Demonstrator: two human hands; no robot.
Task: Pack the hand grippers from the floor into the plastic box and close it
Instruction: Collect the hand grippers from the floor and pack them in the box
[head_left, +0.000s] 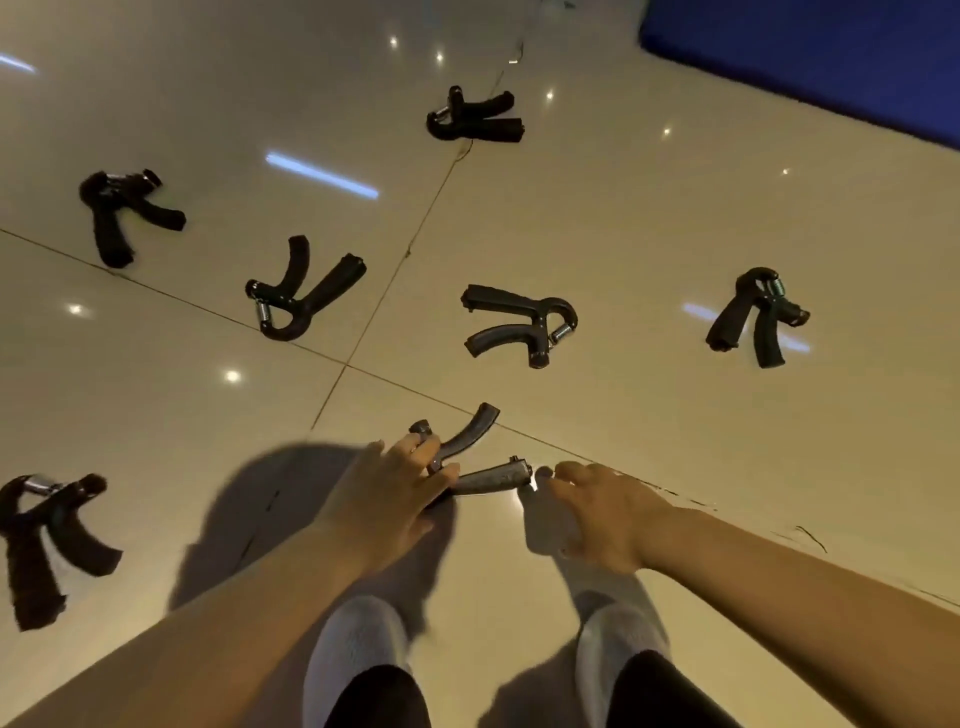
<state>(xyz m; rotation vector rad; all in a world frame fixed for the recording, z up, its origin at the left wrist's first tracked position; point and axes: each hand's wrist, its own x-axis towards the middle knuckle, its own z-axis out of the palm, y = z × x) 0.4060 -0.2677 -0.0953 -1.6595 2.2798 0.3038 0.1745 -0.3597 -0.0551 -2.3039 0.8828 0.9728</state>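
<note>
Left hand pinches the nearest hand gripper at its hinge, bottom centre; right hand, fingers loosely curled, holds nothing. Looks rigid and light; grab its rubbery handles.

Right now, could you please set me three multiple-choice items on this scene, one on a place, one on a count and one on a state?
1. Where is the blue mat?
A. top right corner
B. bottom left corner
C. between the feet

2. How many hand grippers are in view, counting the one being handled?
A. three
B. seven
C. ten

3. What is the left hand doing?
A. resting flat on the floor
B. gripping a hand gripper
C. holding a box lid

Answers: 1 A, the mat fills the upper right corner. 2 B, six lie apart on the tiled floor and one is in hand. 3 B, its fingers curl round the gripper's near end.
</note>
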